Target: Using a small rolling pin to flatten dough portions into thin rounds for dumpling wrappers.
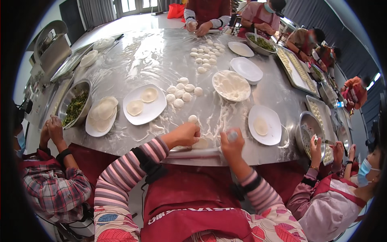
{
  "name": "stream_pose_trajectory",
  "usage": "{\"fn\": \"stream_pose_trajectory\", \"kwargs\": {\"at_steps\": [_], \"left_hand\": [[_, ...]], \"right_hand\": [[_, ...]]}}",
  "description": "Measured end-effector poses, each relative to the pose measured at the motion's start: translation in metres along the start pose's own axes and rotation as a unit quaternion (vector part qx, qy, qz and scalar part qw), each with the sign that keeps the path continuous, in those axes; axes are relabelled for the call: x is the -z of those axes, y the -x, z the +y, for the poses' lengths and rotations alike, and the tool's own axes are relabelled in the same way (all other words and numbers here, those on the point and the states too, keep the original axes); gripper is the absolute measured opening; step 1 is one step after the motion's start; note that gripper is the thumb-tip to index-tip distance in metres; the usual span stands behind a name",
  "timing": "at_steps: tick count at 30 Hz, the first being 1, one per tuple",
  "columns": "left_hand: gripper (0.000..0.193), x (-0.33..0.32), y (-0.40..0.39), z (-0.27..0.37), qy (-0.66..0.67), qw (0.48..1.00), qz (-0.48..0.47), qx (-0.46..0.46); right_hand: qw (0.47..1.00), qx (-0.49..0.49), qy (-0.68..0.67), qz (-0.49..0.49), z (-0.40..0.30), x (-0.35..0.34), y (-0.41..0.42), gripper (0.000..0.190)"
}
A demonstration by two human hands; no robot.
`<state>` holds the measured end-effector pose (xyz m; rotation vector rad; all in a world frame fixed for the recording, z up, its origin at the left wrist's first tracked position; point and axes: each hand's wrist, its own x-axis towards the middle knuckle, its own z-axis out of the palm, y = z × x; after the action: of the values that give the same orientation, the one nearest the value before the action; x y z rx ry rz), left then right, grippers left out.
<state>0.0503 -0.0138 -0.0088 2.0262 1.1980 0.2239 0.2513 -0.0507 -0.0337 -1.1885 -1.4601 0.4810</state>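
My left hand [186, 134], its fingers curled, is at the left edge of a thin dough round [200, 143] near the table's front edge; whether it grips the dough is unclear. To its right, my right hand [232, 143] is closed around a blurred object with a rounded grey end [232, 136], possibly a rolling pin. A small dough ball [192, 119] sits just beyond my left hand, and several more dough balls [178, 94] are grouped farther back. Rolled wrappers lie on white plates: one wrapper [260, 125] at right, a pair including this wrapper [134, 108] at left.
A flour bowl [231, 85] and stacked white plates [247, 70] stand behind on the floured steel table [169, 45]. Filling bowls [75, 104] are at the left and far right. Co-workers are close on both sides, their hands [54, 128] near the table; others work across it.
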Motion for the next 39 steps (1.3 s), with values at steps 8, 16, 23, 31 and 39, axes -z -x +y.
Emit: {"fn": "stream_pose_trajectory", "kwargs": {"at_steps": [8,16,23,31,39], "left_hand": [[0.014,-0.006,-0.017,-0.008,0.006,0.996,0.084,0.014],[0.016,-0.007,0.006,-0.002,0.115,0.991,-0.048,0.042],[0.019,0.000,-0.005,0.003,-0.022,0.999,0.032,0.003],[0.019,-0.010,-0.003,-0.001,0.005,0.999,0.033,-0.010],[0.018,-0.007,0.007,0.006,0.131,0.986,-0.016,0.098]], "right_hand": [[0.995,0.072,0.061,0.009,0.000,-0.035,-0.044,0.021],[0.999,0.023,0.021,0.016,-0.012,-0.003,-0.003,0.020],[0.999,0.044,0.024,0.018,-0.002,-0.019,-0.024,0.021],[0.997,0.056,0.041,0.033,-0.002,-0.028,-0.033,0.021],[1.000,0.010,0.006,0.001,-0.004,0.009,0.017,0.020]]}}
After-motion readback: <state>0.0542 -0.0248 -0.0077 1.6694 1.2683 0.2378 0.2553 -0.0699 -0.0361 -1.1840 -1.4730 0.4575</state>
